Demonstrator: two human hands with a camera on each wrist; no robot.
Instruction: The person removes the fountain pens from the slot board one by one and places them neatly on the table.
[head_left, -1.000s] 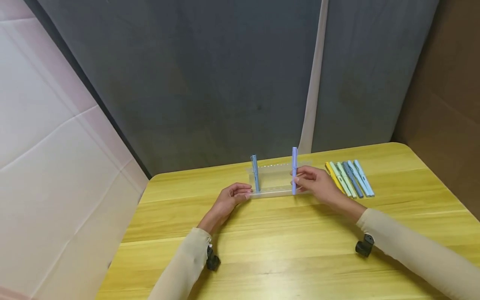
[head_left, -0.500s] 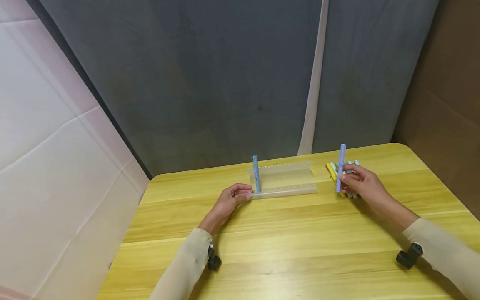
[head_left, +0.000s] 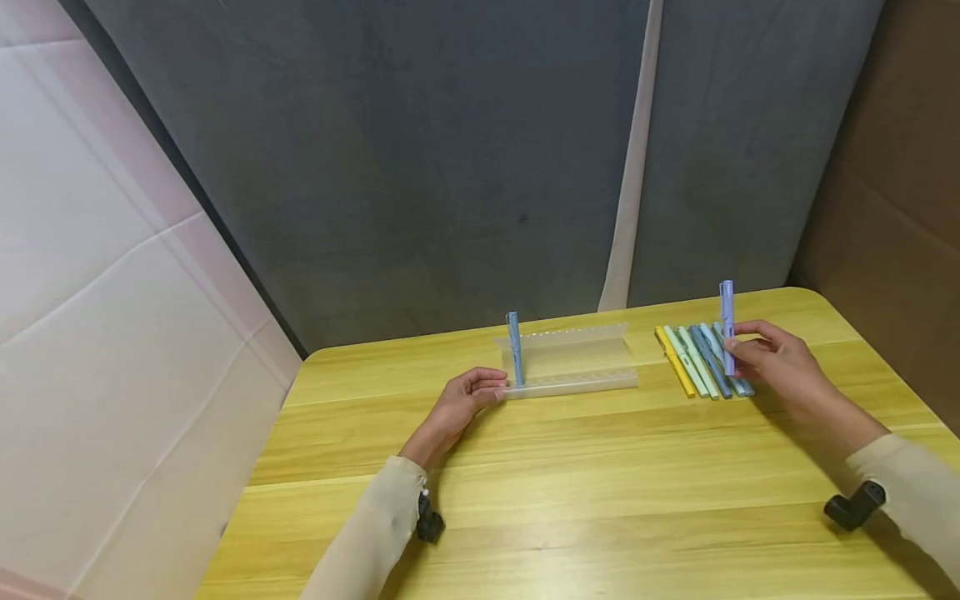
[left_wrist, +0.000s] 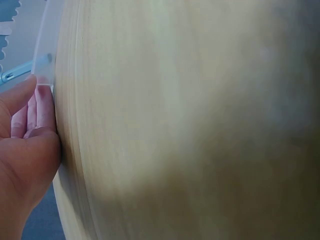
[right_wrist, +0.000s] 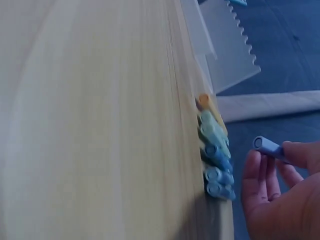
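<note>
A lilac pen [head_left: 727,327] is pinched upright by the right hand [head_left: 776,367], just above the row of pens [head_left: 703,360] lying right of the clear rack [head_left: 567,362]. If released upright, it could topple and scatter that row. The left hand [head_left: 467,399], fingers loosely curled, seems to touch the rack's left end, where a blue pen [head_left: 513,348] stands.

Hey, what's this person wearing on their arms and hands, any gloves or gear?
No gloves: the left hand and right hand are bare. Both arms wear long, plain beige sleeves, the left sleeve and right sleeve reaching the wrists. A small black device sits at the left wrist, and another black device at the right.
</note>
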